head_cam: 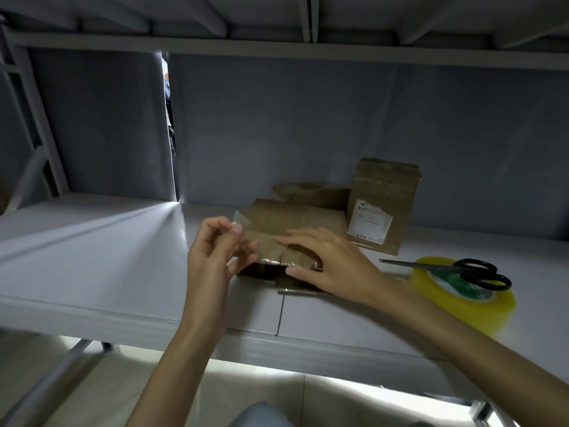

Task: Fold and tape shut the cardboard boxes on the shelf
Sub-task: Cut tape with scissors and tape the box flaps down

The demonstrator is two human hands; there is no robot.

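Observation:
A small brown cardboard box (295,223) lies on the white shelf (107,260), its top flaps folded down. My right hand (326,260) rests flat on the near flaps, fingers straight, thumb at the front edge. My left hand (215,254) pinches a strip of clear tape (243,223) at the box's left end, the strip standing up above the fingers. A yellow-tinted tape roll (462,300) lies to the right with black-handled scissors (468,272) resting on it.
Behind the box sits another flattened cardboard piece (311,192). A taller stack of cardboard with a white label (381,204) leans against the shelf's back wall. An upper shelf (277,47) hangs overhead. A lit gap (169,124) splits the back panel.

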